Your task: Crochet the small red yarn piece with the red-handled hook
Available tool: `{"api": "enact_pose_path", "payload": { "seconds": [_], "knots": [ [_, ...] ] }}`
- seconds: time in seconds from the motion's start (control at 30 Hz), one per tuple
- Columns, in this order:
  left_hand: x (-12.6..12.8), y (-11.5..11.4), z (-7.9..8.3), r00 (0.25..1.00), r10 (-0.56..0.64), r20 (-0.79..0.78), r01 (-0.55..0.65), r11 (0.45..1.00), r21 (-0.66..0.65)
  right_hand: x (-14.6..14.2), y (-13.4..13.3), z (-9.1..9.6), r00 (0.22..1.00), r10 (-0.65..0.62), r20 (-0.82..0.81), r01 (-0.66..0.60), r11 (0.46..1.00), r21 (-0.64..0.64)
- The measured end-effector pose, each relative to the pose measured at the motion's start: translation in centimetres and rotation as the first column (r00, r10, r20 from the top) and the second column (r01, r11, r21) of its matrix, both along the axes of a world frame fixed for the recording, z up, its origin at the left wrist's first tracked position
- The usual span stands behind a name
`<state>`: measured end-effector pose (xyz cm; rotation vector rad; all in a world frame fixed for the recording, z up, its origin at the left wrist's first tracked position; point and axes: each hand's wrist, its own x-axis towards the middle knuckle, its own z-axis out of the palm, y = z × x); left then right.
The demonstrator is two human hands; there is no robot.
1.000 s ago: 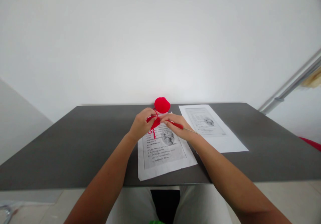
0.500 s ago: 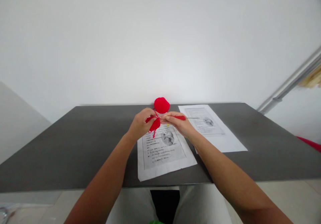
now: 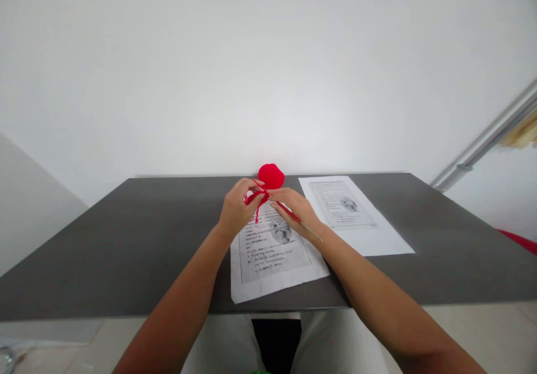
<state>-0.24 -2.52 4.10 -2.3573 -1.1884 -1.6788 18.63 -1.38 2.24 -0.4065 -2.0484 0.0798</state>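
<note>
My left hand (image 3: 237, 205) pinches a small piece of red crochet work (image 3: 257, 197), with loose strands of red yarn around the fingers and a tail hanging below. In my right hand (image 3: 297, 209) is a crochet hook (image 3: 289, 212) with a red handle; its thin metal shaft points back toward my wrist. The hook's front end meets the red piece between both hands, though the exact tip is too small to make out. Just behind the fingers, a ball of red yarn (image 3: 271, 176) rests near the table's far edge.
Under my hands lies a printed sheet (image 3: 272, 273) with text and a picture. A second printed sheet (image 3: 386, 240) lies to its right. The dark table (image 3: 126, 251) stands against a white wall (image 3: 268, 83). A grey pipe (image 3: 495, 139) runs along the right.
The crochet hook has swung from nearly level to slanting down toward my right wrist. My left hand has turned the red piece, which now shows flatter and narrower.
</note>
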Motion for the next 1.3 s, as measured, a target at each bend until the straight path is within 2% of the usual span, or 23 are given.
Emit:
{"api": "enact_pose_path", "payload": {
  "seconds": [0.17, 0.27, 0.37, 0.53, 0.67, 0.73, 0.83, 0.9, 0.97, 1.03, 1.13, 1.3],
  "knots": [
    [0.3, -0.5, 0.1, 0.999, 0.042, -0.014, -0.039, 0.988, 0.147, 0.1, -0.1, 0.2, 0.999, -0.052, 0.014, 0.05, 0.991, 0.12],
    [0.3, -0.8, 0.2, 0.997, 0.07, -0.043, -0.053, 0.951, 0.304, 0.2, -0.2, 0.3, 0.995, -0.096, -0.002, 0.096, 0.993, 0.073],
    [0.4, -1.0, 0.3, 0.995, 0.055, -0.079, -0.017, 0.906, 0.422, 0.2, -0.4, 0.2, 0.991, -0.131, -0.031, 0.133, 0.99, 0.038],
    [0.4, -1.1, 0.4, 0.995, 0.043, -0.09, 0.006, 0.874, 0.486, 0.0, -0.5, 0.1, 0.989, -0.122, -0.085, 0.13, 0.987, 0.094],
    [0.5, -1.3, 0.5, 0.996, 0.055, -0.07, -0.015, 0.878, 0.479, 0.0, -0.5, 0.6, 0.991, -0.115, -0.071, 0.129, 0.959, 0.251],
    [0.6, -1.3, 0.4, 0.997, 0.061, -0.043, -0.037, 0.904, 0.426, 0.1, -0.6, 0.9, 0.993, -0.108, -0.047, 0.118, 0.936, 0.333],
    [0.7, -1.1, -0.2, 0.997, 0.047, 0.058, -0.059, 0.972, 0.229, 0.2, -0.7, 1.2, 0.994, -0.109, -0.013, 0.107, 0.938, 0.33],
    [0.8, -0.7, -0.6, 0.984, 0.006, 0.176, -0.016, 0.998, 0.058, 0.1, -0.6, 1.2, 0.994, -0.112, 0.006, 0.106, 0.954, 0.282],
    [0.9, -0.3, -1.0, 0.949, -0.051, 0.312, 0.082, 0.993, -0.087, 0.1, -0.6, 1.2, 0.993, -0.116, 0.02, 0.108, 0.966, 0.236],
    [1.0, 0.0, -1.1, 0.895, -0.094, 0.436, 0.196, 0.961, -0.195, 0.0, -0.5, 1.1, 0.993, -0.117, 0.032, 0.108, 0.975, 0.196],
    [1.1, 0.1, -0.6, 0.795, -0.133, 0.592, 0.37, 0.879, -0.3, 0.0, -0.3, 0.9, 0.995, -0.096, 0.04, 0.09, 0.986, 0.138],
    [1.2, -0.2, 0.1, 0.641, -0.138, 0.755, 0.588, 0.72, -0.367, -0.1, 0.0, 0.1, 0.997, -0.066, 0.035, 0.064, 0.997, 0.053]
  ]
}}
